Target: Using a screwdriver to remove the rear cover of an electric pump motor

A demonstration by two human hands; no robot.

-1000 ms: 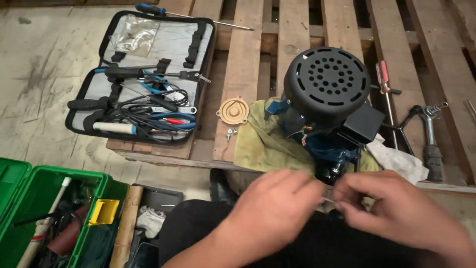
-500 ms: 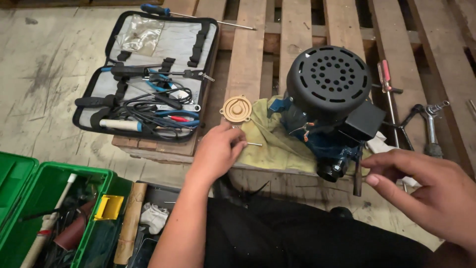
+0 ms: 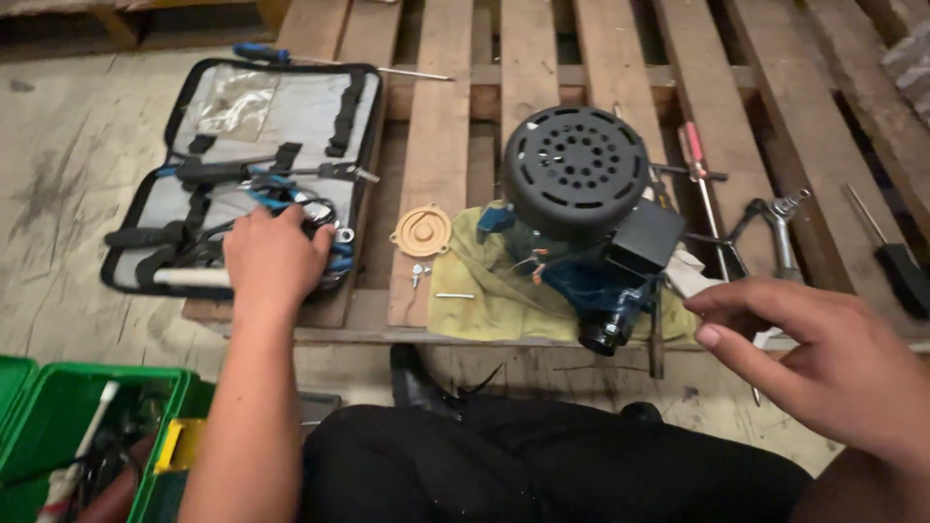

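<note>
My left hand (image 3: 274,257) rests palm down on the tools in an open black and grey tool case (image 3: 291,107), covering blue-handled pliers; whether the fingers grip anything is hidden. My right hand (image 3: 823,353) hovers at the right, fingers loosely apart and holding nothing, just right of a dark blue electric pump (image 3: 581,208) with a round black vented cover. The pump sits on a yellow-green cloth (image 3: 484,291) on a wooden pallet (image 3: 441,126). A small pin (image 3: 453,295) and a small screw (image 3: 417,274) lie on the cloth's left edge, beside a tan round gasket (image 3: 421,230).
A red-handled screwdriver (image 3: 699,160), metal pliers (image 3: 780,232) and a black-handled tool (image 3: 896,261) lie on the pallet at the right. A blue-handled screwdriver (image 3: 320,60) lies behind the case. A green toolbox (image 3: 58,426) stands open at lower left. My dark-trousered lap (image 3: 542,465) fills the bottom.
My left hand has moved left from the cloth beside the gasket onto the tools in the case. A pin now lies on the cloth. My right hand has stayed at the right.
</note>
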